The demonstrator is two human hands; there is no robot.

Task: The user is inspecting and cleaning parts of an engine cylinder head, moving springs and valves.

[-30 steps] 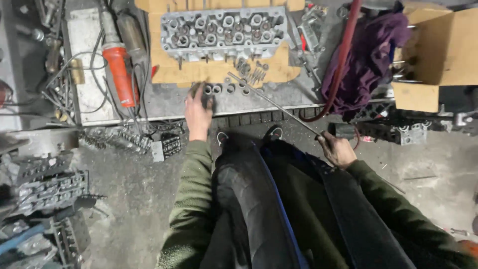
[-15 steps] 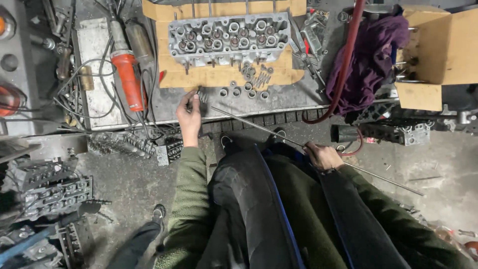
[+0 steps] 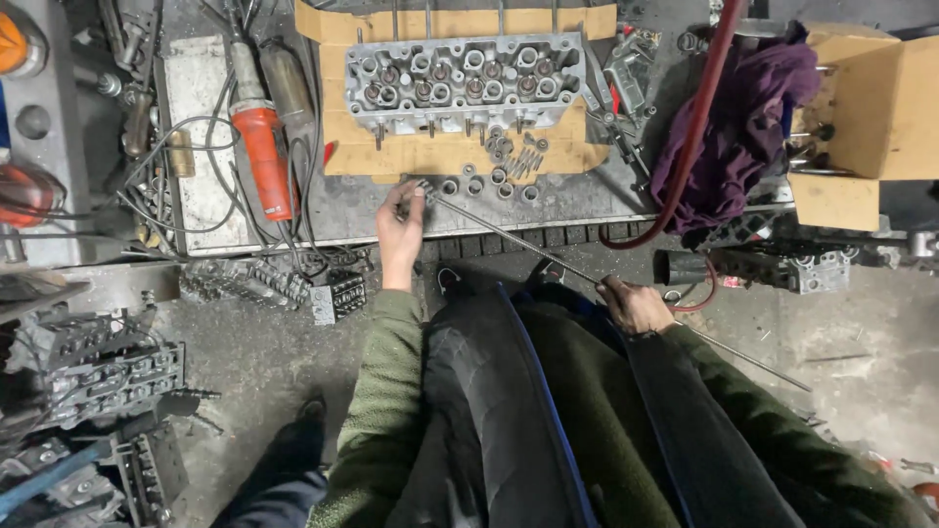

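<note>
My left hand [image 3: 400, 227] rests at the front edge of a metal workbench [image 3: 333, 210], its fingers closed around small round metal parts [image 3: 416, 188] at the tip of a long thin steel rod [image 3: 518, 242]. My right hand [image 3: 634, 305] grips that rod lower down, over my lap. The rod runs diagonally from the bench down to the right, its far end [image 3: 782, 376] above the floor. Just beyond my left hand lie several loose rings and small pins [image 3: 499, 171]. Behind them a grey cylinder head [image 3: 465, 83] sits on cardboard [image 3: 558, 152].
A red power tool [image 3: 262, 161] with black cables lies on the bench at left. A purple rag [image 3: 743, 108], a red hose [image 3: 699, 127] and a cardboard box [image 3: 880, 108] are at right. Engine parts [image 3: 98, 372] crowd the floor at left, another [image 3: 782, 269] at right.
My right hand slid down along the rod toward my lap, and the rod now reaches further right over the floor. My left hand stayed at the bench edge on the rod's tip.
</note>
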